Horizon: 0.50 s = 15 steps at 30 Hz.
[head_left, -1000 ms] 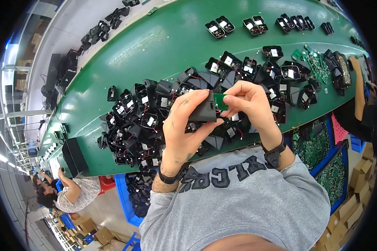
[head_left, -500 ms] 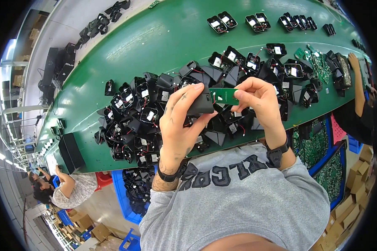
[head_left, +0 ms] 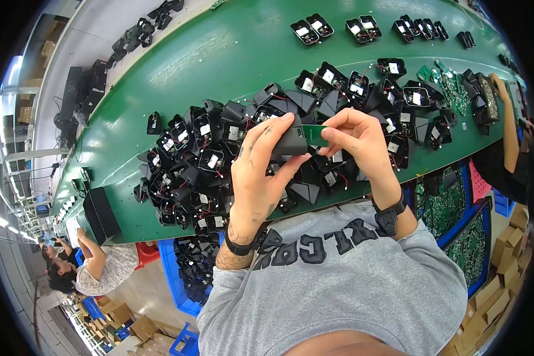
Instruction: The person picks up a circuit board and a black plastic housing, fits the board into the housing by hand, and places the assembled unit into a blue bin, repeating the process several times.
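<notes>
Compared with half a second ago, the two hands are sitting slightly lower over the pile, and the small green circuit board (head_left: 318, 135) is showing a little more clearly beside the black plastic housing (head_left: 291, 141). The left hand (head_left: 260, 172) is grasping the housing, its grip clenched around it with the fingers curling over the top and the thumb pressing from below. The right hand (head_left: 357, 142) is pinching the board between fingertips, the board touching the housing at the housing's 3 o'clock edge. Both things are being held above the heap of black housings (head_left: 202, 160) lying on the green tabletop (head_left: 219, 53). At 5 o'clock, green boards are standing in a blue bin (head_left: 457, 207); at 7 o'clock, another person (head_left: 89, 267) is working.
</notes>
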### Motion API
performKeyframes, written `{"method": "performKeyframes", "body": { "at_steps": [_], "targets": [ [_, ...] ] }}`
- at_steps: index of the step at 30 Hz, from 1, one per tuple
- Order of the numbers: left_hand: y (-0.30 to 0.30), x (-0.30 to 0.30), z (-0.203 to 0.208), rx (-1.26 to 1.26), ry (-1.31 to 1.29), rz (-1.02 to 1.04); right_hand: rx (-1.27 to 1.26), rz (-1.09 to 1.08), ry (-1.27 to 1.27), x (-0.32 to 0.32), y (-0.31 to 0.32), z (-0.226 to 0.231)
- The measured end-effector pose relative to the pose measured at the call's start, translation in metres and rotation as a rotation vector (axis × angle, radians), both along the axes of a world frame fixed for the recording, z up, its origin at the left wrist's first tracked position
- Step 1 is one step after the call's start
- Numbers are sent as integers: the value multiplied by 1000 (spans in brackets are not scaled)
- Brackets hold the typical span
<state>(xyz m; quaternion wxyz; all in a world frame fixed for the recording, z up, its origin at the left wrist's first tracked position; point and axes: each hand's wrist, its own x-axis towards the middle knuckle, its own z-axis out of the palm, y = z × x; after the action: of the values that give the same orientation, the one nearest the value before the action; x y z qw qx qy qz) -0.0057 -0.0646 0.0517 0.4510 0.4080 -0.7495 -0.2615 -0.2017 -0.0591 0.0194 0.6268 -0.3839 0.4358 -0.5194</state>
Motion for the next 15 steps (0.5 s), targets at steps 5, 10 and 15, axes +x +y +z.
{"method": "performKeyframes", "body": {
  "at_steps": [5, 10, 15],
  "targets": [
    [-1, 2, -3, 46, 39, 4, 6, 47, 22, -1, 0, 2],
    [-1, -1, -4, 42, 15, -4, -1, 34, 17, 1, -1, -1],
    [-3, -1, -5, 30, -19, -3, 26, 42, -6, 0, -1, 0]
  ]
}}
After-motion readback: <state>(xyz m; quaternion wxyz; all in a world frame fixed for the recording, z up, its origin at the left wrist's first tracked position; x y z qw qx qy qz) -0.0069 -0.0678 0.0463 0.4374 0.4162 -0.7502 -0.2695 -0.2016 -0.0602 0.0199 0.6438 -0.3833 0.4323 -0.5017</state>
